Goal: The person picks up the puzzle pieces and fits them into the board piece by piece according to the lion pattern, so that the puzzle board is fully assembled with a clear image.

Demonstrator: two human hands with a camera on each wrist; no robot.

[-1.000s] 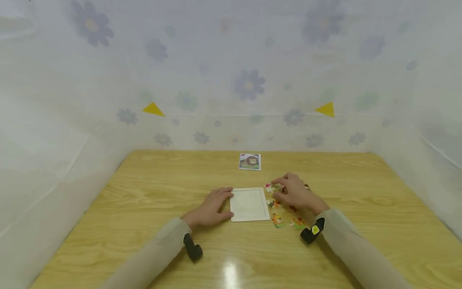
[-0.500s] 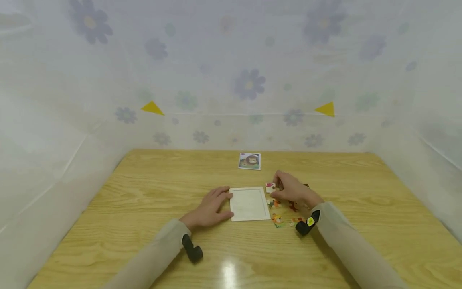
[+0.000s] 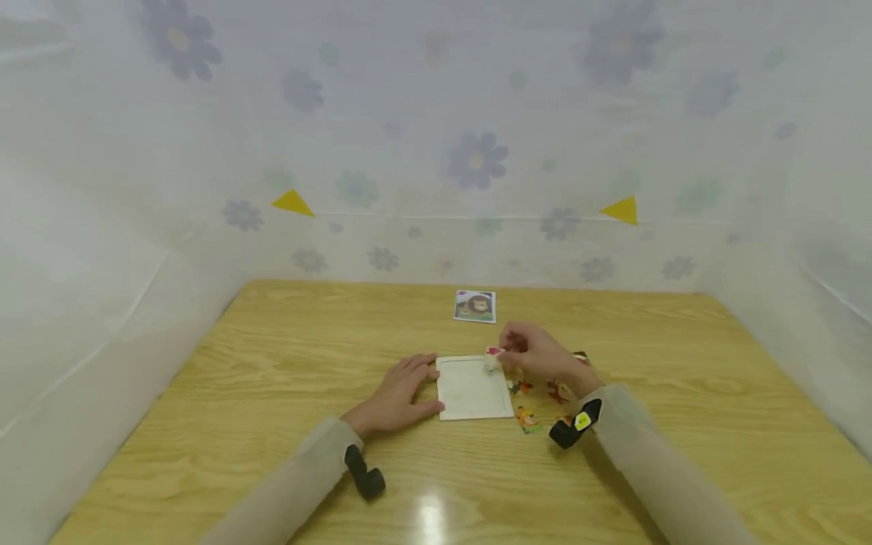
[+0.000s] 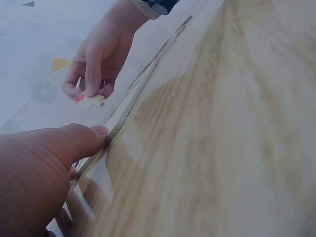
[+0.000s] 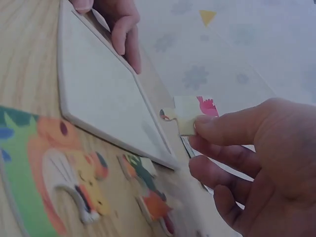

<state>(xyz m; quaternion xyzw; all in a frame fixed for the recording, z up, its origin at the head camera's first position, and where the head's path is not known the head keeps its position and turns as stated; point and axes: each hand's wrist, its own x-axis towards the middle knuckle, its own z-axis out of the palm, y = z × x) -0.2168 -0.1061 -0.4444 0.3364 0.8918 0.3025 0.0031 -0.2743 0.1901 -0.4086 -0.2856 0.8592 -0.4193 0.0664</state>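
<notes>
My right hand (image 3: pixel 541 354) pinches a jigsaw puzzle piece (image 5: pixel 186 116) between thumb and fingers; the piece is pale with a pink mark at one corner. It is held just above the far right corner of a white puzzle tray (image 3: pixel 473 390), whose recess holds nothing. My left hand (image 3: pixel 397 395) rests at the tray's left edge, fingers fairly straight, with the thumb touching its rim in the left wrist view. Several loose puzzle pieces (image 3: pixel 526 418) lie right of the tray, some hidden under the right hand and wrist. One piece (image 5: pixel 64 173) shows orange and green close up.
Behind the tray lies a square picture card (image 3: pixel 474 306) with a lion on it. The wooden table (image 3: pixel 327 325) is bounded by flowered white curtains (image 3: pixel 409 151) at the back and sides. Yellow triangles (image 3: pixel 620 210) hang on the back curtain.
My right hand has taken the pink-marked puzzle piece from the table, lifted it and carried it left to the tray's far right corner. The left hand has stayed at the tray's edge.
</notes>
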